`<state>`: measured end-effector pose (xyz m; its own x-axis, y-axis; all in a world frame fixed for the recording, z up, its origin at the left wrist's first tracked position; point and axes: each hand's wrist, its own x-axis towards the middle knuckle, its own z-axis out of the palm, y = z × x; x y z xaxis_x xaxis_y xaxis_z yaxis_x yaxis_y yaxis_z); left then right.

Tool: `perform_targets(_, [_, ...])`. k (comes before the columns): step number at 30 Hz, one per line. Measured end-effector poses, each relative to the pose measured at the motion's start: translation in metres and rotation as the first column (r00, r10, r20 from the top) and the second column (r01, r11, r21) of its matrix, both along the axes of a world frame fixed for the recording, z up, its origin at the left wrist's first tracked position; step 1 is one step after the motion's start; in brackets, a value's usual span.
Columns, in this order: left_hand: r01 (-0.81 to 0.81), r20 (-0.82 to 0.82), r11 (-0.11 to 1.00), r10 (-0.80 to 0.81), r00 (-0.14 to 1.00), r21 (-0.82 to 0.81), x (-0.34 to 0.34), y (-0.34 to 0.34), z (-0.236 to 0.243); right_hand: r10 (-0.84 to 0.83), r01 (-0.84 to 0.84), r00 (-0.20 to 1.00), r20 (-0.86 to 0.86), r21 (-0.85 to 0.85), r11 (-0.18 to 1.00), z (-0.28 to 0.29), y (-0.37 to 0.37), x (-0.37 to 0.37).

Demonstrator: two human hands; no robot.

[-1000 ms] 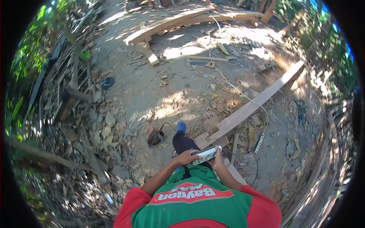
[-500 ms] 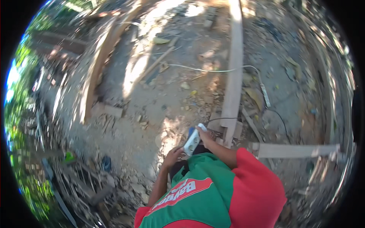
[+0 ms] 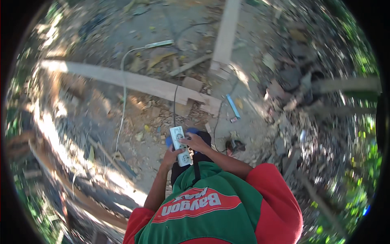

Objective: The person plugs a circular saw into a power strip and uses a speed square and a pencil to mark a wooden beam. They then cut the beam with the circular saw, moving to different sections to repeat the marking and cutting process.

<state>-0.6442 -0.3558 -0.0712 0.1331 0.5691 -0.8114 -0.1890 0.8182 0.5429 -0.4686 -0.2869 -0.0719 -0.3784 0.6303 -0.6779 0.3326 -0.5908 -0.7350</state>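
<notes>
Power strip up before dark trousers, not set down. Left hand wraps left edge, thumb on top. Right hand half-curled over sockets; whether it grips, I can't tell. Black cord already meets far end; I spot no plug seated.

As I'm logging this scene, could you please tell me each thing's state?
White power strip: sockets facing up, held
Left hand: gripping the strip
Right hand: fingers on the strip
Second power strip: lying on the ground
Notched plank: lying flat
White cord: lying across the notched plank
Blue object: on the ground
</notes>
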Motion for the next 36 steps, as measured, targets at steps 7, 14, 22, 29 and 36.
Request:
perform_targets(7, [0.177,0.117,0.979,-0.188,0.975,0.1,-0.013,0.043,-0.057,-0.721,0.777,0.63,0.289,-0.237,0.584,-0.129,-0.134,0.098])
perform_targets(14, [0.051,0.097,0.977,-0.073,0.993,0.209,-0.011,0.096,-0.148,-0.721,0.768,0.641,0.265,-0.226,0.6,-0.366,-0.167,0.164])
perform_targets(22, [-0.11,0.392,0.924,-0.047,0.919,0.368,0.075,0.111,-0.361,-0.658,0.305,0.527,0.537,0.604,0.737,-0.69,-0.003,0.269])
perform_targets(29, [-0.141,0.684,0.869,-0.262,0.681,0.474,0.134,0.098,-0.471,-0.803,0.572,0.452,0.388,0.564,0.595,-0.745,0.105,0.272])
perform_targets(36, [0.08,0.541,0.831,-0.428,0.724,0.55,0.165,0.082,-0.509,-0.735,0.894,-0.2,-0.647,-0.428,0.134,-0.56,0.019,0.168])
